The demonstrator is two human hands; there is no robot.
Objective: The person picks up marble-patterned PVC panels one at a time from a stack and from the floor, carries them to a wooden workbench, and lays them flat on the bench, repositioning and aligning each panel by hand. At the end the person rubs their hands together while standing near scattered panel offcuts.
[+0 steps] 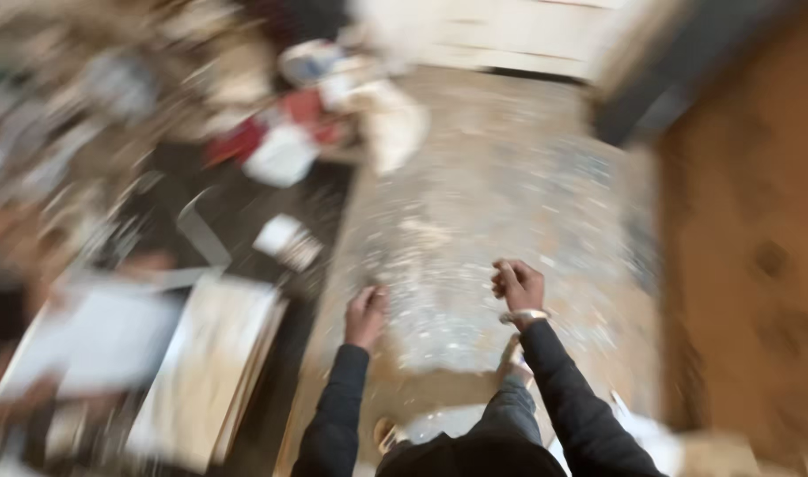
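While the view is badly blurred, we seem to be walking over the speckled floor (510, 177) with left hand (366, 314) loosely curled and right hand (517, 284) fisted (holding nothing we can make out), so next we need steady footing past the clutter (280, 150).

Blurred view: the left hand (365, 315) is hanging loosely curled over the speckled floor (501, 194), the right hand (519, 284) curling into a fist, papers (112, 340) lying nearby.

Both dark-sleeved arms reach forward, left hand (365, 316) and right hand (518, 284) loosely curled, empty
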